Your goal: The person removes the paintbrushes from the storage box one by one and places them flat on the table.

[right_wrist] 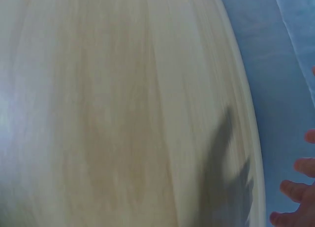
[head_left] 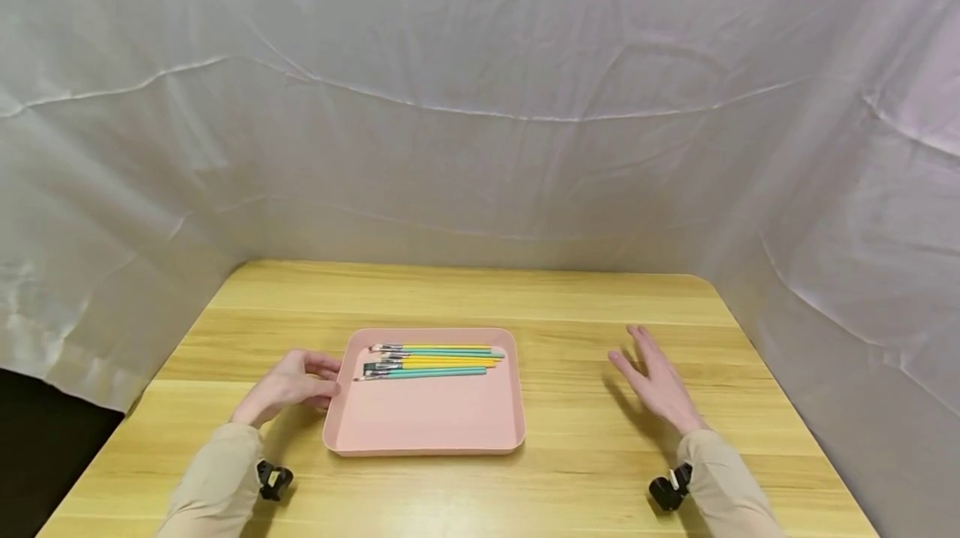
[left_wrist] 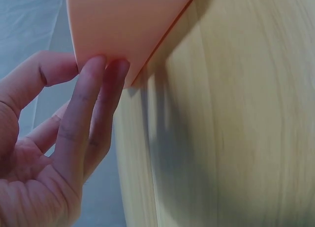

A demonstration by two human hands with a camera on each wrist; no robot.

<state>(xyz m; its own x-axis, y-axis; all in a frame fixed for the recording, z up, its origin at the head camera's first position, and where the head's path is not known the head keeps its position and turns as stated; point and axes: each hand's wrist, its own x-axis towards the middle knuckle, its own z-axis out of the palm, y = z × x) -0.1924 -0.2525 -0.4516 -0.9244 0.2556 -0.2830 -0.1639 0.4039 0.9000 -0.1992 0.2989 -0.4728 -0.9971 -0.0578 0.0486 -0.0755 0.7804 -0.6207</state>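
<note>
A pink rectangular tray [head_left: 420, 425] lies left of centre on the table. Across its far half lie several paintbrushes [head_left: 438, 361] with yellow and teal handles, bristles to the left. My left hand [head_left: 288, 388] holds the tray's left side, the thumb at the rim and fingertips against the outer wall. The left wrist view shows those fingers [left_wrist: 78, 109] on the tray wall [left_wrist: 120, 30] up close. To the right of the tray, my right hand [head_left: 660, 384] hovers over bare wood with its fingers straight and spread, holding nothing. Only some of its fingertips [right_wrist: 293, 190] enter the right wrist view.
The light wooden table [head_left: 577, 471] has rounded far corners. Pale grey cloth [head_left: 480, 171] hangs behind it and along both sides. Each sleeve cuff carries a small black camera, one on the left wrist [head_left: 274, 481] and one on the right [head_left: 670, 490].
</note>
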